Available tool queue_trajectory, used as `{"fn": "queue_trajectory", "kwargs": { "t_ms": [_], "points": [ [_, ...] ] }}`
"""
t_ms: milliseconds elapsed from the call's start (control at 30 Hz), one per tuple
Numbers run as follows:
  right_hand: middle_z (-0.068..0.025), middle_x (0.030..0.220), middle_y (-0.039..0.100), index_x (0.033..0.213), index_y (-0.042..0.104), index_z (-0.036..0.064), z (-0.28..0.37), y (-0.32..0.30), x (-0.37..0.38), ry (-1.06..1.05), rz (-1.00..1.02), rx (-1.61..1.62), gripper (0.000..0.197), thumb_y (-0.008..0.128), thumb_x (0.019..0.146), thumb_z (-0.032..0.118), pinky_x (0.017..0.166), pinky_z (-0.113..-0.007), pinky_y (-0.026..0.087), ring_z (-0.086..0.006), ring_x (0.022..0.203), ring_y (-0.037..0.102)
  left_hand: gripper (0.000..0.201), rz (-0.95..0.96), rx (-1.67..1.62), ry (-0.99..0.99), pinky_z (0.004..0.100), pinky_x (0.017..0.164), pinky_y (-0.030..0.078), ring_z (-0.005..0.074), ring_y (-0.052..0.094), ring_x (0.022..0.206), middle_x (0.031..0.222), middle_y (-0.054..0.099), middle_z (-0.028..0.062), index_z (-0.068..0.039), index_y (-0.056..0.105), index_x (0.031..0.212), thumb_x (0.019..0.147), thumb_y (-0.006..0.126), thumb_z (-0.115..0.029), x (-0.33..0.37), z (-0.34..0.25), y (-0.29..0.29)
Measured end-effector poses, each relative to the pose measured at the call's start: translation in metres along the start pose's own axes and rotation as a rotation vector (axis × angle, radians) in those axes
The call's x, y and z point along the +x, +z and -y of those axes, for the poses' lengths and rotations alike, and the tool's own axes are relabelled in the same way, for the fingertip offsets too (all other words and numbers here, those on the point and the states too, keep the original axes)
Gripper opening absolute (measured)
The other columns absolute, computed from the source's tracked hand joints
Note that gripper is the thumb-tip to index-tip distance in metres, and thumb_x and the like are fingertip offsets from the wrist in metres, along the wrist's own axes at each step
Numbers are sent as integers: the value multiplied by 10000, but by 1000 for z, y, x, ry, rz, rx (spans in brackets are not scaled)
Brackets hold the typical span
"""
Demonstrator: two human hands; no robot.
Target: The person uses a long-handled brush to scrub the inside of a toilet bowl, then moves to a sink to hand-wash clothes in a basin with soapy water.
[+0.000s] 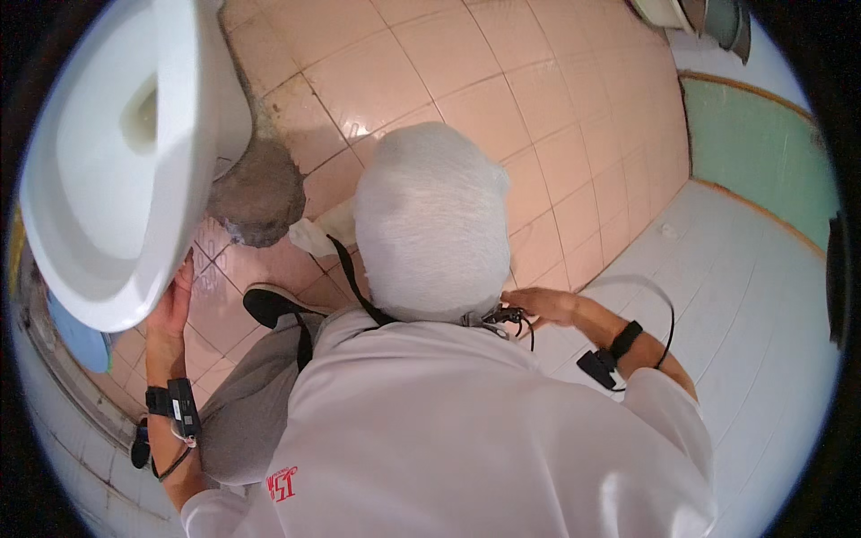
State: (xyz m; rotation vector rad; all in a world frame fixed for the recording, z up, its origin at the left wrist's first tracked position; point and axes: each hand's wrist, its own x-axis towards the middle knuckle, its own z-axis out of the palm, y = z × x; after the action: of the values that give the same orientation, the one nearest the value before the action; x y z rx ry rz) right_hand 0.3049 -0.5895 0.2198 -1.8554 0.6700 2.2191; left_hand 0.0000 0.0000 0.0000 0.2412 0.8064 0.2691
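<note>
A large white ceramic bowl, which looks like a toilet bowl, fills the upper left. At its near right rim is my left hand, closed against the outer edge, with some fingers hidden behind it. My right hand is to the right of a white-covered head, beside a small black clip with cords. Its fingertips are partly hidden, so I cannot tell whether it holds anything. Black devices are strapped to both wrists, the left and the right.
Pink tiles cover the floor, wet in places. A rough dark grey mound or patch lies beside the bowl's base. White tiled wall and a green panel stand to the right. A blue object is under the bowl; containers stand upper right.
</note>
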Motion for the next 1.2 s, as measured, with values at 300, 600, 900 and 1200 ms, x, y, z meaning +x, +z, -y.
{"fn": "queue_trajectory", "kwargs": {
  "t_ms": [300, 600, 900, 1200],
  "points": [
    [-24, 937, 673, 1044, 644, 94, 11, 12, -72, -160, 105, 11, 554, 443, 994, 607, 768, -303, 532, -131, 914, 649, 426, 58, -124, -87, 479, 1084, 472, 359, 536, 1254, 1392, 509, 221, 35, 453, 1370, 1012, 533, -182, 18, 18, 20],
    [-3, 933, 648, 1174, 639, -4, 38, 23, -64, -317, 141, -281, 424, 641, 974, 371, 828, -257, 468, -98, 890, 572, 429, 71, -124, -19, 510, 1112, 431, 382, 472, 1303, 1406, 489, 230, 13, 445, 1392, 1012, 534, -164, 2, 2, 4],
    [-56, 1139, 664, 1215, 630, 28, 33, 29, -78, -448, 22, -326, 450, 637, 966, 403, 922, -314, 474, -178, 1056, 593, 391, 63, -60, -40, 492, 1111, 435, 328, 513, 1279, 1395, 514, 182, -5, 472, 1364, 1014, 535, -165, 5, 8, 3],
    [-137, 956, 653, 1046, 643, -9, 69, 64, -99, -640, -291, -715, 438, 796, 795, 315, 795, -352, 510, -262, 876, 624, 425, 62, 63, 24, 461, 1046, 475, 279, 561, 1204, 1327, 587, 131, -43, 522, 1335, 993, 578, -289, -5, 21, 29]
  ]
}}
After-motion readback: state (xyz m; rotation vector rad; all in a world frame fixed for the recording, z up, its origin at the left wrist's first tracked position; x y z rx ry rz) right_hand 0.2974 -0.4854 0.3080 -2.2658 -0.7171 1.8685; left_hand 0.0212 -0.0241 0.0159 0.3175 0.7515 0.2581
